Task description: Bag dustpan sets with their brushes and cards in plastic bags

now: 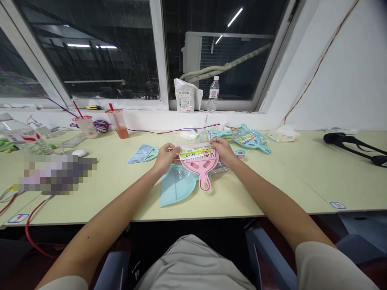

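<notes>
Between my hands is a pink dustpan-and-brush set [201, 164] with its handles toward me and a yellow-green printed label [196, 153] across it. Clear wrapping shows at its far edge. My left hand [167, 157] is closed, pinching the set's left upper edge. My right hand [223, 150] is closed on its upper right corner. Under and left of the set lies a loose light-blue dustpan [175, 189], with its handle partly covered. A light-blue hand brush [144, 154] rests on the table left of my left hand.
Beyond my right hand lie wrapped turquoise sets [250, 139]. A tissue pack [283, 133] and black strap-like gear [353, 147] sit at right. Two drink cups [117, 125], a bottle [26, 137] and cables stand at left. Another bottle [213, 94] is on the windowsill.
</notes>
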